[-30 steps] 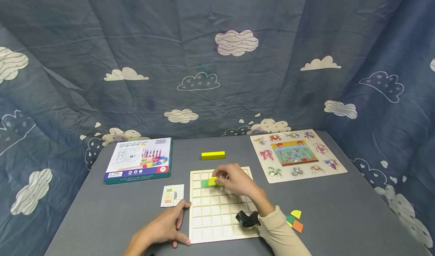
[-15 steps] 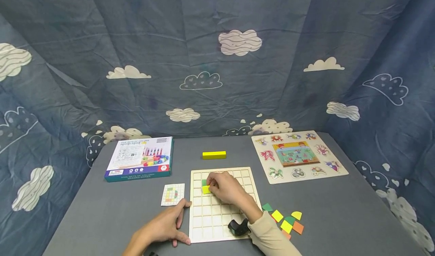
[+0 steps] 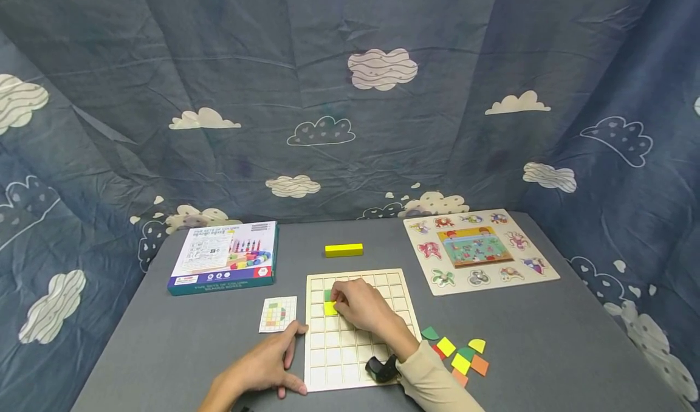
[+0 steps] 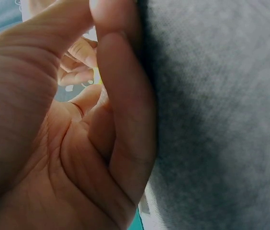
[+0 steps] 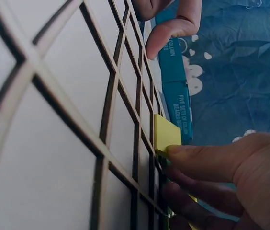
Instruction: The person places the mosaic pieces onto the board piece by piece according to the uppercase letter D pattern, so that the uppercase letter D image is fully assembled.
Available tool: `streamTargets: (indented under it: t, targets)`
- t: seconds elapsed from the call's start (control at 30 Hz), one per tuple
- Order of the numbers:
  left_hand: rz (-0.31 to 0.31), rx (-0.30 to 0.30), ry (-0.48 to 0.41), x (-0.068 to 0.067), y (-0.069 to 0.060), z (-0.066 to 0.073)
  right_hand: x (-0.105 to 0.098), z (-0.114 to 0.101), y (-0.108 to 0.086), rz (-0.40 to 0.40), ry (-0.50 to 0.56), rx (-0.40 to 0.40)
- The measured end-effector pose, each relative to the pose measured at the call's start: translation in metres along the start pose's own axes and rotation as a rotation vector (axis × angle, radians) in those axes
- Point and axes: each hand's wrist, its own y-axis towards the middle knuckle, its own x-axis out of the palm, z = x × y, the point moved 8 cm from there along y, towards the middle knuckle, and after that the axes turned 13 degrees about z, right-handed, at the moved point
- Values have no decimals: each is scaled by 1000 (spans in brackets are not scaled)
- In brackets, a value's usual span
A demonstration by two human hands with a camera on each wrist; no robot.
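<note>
My right hand [image 3: 363, 305] is over the upper left part of a wooden grid board [image 3: 333, 357]. Its thumb and fingers pinch a yellow square tile [image 5: 167, 134] at the board's surface, directly below a green piece [image 3: 328, 295]. Whether the tile lies fully in its cell is unclear. More yellow shows behind the fingers in the right wrist view, too hidden to identify. My left hand [image 3: 268, 360] rests at the board's left edge, index finger and thumb touching it, fingers relaxed. Beside that hand lies a small pattern card [image 3: 277, 313] with coloured squares.
Loose yellow, green, red and orange tiles [image 3: 461, 363] lie right of the board, near my right sleeve. Behind the board is a yellow bar [image 3: 343, 250]. A boxed toy set [image 3: 221, 257] stands at back left, an animal picture puzzle [image 3: 481, 251] at back right.
My right hand has moved left and slightly nearer with the yellow tile, from the green piece's row to the cell below it. The left hand has stayed at the board's edge.
</note>
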Motion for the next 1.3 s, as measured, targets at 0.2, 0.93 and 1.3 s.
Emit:
streamTargets:
  t: [0.2, 0.93, 1.3]
  targets:
    - [3, -1, 9, 0, -2, -2, -1, -3, -7, -48, -47, 13]
    - [17, 19, 7, 0, 1, 3, -24, -5, -22, -258, -47, -153]
    - [9, 21, -3, 0, 1, 2, -57, 12, -52, -293, 21, -158]
